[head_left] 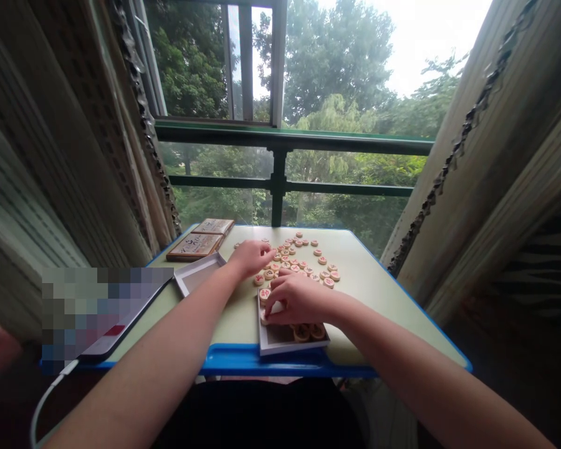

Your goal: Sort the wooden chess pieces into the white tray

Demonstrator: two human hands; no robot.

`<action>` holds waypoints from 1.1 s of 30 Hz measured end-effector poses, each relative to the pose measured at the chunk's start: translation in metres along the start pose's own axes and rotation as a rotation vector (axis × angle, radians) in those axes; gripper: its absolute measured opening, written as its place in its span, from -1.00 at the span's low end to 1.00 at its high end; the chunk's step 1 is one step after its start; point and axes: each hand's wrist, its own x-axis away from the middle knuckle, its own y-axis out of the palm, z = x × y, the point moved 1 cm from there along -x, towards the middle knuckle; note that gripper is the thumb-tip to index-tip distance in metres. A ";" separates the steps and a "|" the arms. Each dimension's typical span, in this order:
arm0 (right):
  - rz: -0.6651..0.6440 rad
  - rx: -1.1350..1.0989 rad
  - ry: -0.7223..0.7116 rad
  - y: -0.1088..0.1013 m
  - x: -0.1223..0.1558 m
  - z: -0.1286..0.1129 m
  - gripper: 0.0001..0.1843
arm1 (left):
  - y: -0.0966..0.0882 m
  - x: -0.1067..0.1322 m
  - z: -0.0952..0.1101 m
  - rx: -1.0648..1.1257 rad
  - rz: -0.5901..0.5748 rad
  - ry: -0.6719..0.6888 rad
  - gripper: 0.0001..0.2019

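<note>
Round wooden xiangqi pieces (296,268) with red or dark characters lie scattered across the middle of the table. At the left side of this spread, my left hand (254,257) has its fingers curled, with the fingertips closed on a piece that is partly hidden. My right hand (297,298) is over a shallow white box (275,343) at the near edge. Its thumb and fingers pinch a pale piece (264,317) at the box's left side. Behind that piece sits a red-marked piece (264,294), and several dark-marked pieces (302,333) stand at the box's near right; my hand hides the rest.
A white box lid (200,274) lies open side up on the left. Beyond it is a brown folded board or case (195,246). A laptop-like device (121,324), partly blurred, with a white cable (51,390), takes the left edge. The table (378,299) has a raised blue rim.
</note>
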 end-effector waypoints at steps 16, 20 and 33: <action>0.029 -0.003 0.073 0.001 0.001 0.000 -0.88 | 0.000 0.002 0.002 0.054 -0.017 0.001 -0.53; 0.033 0.026 0.089 0.004 0.000 0.000 -0.93 | 0.000 0.002 0.002 0.060 -0.021 0.005 -0.55; 0.007 -0.001 0.096 0.006 -0.002 0.003 -0.92 | -0.003 0.003 0.007 0.091 -0.010 0.001 -0.55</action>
